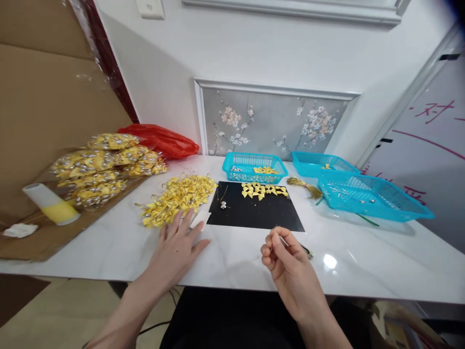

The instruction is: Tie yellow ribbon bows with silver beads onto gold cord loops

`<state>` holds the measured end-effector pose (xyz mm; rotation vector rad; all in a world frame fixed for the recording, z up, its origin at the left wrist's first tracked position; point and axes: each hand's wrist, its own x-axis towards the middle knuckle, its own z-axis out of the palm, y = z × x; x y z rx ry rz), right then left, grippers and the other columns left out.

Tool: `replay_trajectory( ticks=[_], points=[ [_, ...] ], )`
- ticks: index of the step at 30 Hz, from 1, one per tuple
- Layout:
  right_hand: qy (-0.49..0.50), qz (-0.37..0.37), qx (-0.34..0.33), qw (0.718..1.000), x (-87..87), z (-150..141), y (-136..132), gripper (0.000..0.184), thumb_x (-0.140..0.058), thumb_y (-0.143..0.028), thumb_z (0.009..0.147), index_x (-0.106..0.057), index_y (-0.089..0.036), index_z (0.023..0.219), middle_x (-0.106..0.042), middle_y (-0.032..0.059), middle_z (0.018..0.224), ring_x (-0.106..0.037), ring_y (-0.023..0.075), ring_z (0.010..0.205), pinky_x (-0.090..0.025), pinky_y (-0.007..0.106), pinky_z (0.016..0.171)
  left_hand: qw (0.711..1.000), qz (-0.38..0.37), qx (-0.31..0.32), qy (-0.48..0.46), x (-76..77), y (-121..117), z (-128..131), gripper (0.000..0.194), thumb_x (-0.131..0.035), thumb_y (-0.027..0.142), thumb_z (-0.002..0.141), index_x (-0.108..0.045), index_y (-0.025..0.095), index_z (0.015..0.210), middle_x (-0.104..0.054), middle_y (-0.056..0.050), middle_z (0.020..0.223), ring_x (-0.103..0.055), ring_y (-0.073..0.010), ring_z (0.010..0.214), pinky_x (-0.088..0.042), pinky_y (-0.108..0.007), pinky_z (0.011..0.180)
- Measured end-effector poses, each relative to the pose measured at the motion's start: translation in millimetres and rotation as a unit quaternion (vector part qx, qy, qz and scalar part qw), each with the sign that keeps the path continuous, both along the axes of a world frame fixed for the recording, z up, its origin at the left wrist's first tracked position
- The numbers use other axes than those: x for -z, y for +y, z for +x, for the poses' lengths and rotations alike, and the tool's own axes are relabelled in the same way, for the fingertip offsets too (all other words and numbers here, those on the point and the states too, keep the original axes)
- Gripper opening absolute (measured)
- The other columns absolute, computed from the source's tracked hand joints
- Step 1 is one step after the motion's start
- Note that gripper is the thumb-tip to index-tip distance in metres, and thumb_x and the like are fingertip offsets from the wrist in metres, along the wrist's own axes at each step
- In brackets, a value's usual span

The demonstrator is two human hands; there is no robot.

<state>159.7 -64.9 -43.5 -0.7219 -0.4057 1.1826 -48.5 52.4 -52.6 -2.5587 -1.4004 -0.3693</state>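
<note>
My left hand lies palm down with fingers spread, at the near edge of a heap of yellow ribbon bows with thin stems. A small white piece of paper is by its fingertips. My right hand is raised at the front of the table with thumb and fingertips pinched together; what they hold, if anything, I cannot make out. A dark tool tip shows behind that hand, mostly hidden. On the black mat lie rows of yellow bows and a silvery bead piece on a thin wire.
Behind the mat stands a blue basket with yellow and silvery pieces. Two more blue baskets are at right, near a bundle of thin stems. Bagged yellow bows, a red plastic bag and a tipped cup are at left.
</note>
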Motion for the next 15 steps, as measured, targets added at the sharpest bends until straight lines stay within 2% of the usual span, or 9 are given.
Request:
replay_trajectory(
  ticks=[5, 11, 15],
  points=[
    [-0.016, 0.013, -0.012, 1.000, -4.7, -1.7, -4.7, 0.022, -0.081, -0.033, 0.074, -0.065, -0.021, 0.084, -0.058, -0.0032, 0.072, -0.057, 0.0078, 0.063, -0.048, 0.016, 0.055, 0.999, 0.032, 0.006, -0.006, -3.7, -5.4, 7.3, 0.040, -0.055, 0.034, 0.091, -0.067, 0.011, 0.120, -0.037, -0.024, 0.153, -0.026, -0.0462, 0.142, -0.027, -0.069, 0.106],
    [-0.026, 0.031, -0.015, 0.999, -10.3, -2.0, -2.1, 0.020, -0.079, -0.032, 0.077, -0.064, -0.019, 0.082, -0.058, -0.0030, 0.072, -0.057, 0.0077, 0.063, -0.048, 0.016, 0.055, 0.999, 0.031, -0.004, -0.012, -0.2, -12.0, 9.8, 0.037, -0.055, 0.031, 0.090, -0.068, 0.010, 0.118, -0.039, -0.022, 0.153, -0.028, -0.0450, 0.141, -0.027, -0.067, 0.107],
    [-0.016, 0.044, -0.018, 0.999, -17.1, -0.4, 0.7, 0.019, -0.078, -0.031, 0.077, -0.065, -0.020, 0.084, -0.058, -0.0030, 0.073, -0.057, 0.0075, 0.063, -0.048, 0.016, 0.056, 0.999, 0.031, 0.008, -0.043, 2.0, -11.9, 8.3, 0.038, -0.057, 0.029, 0.089, -0.068, 0.010, 0.119, -0.038, -0.024, 0.153, -0.026, -0.0465, 0.142, -0.020, -0.070, 0.109]
  ],
)
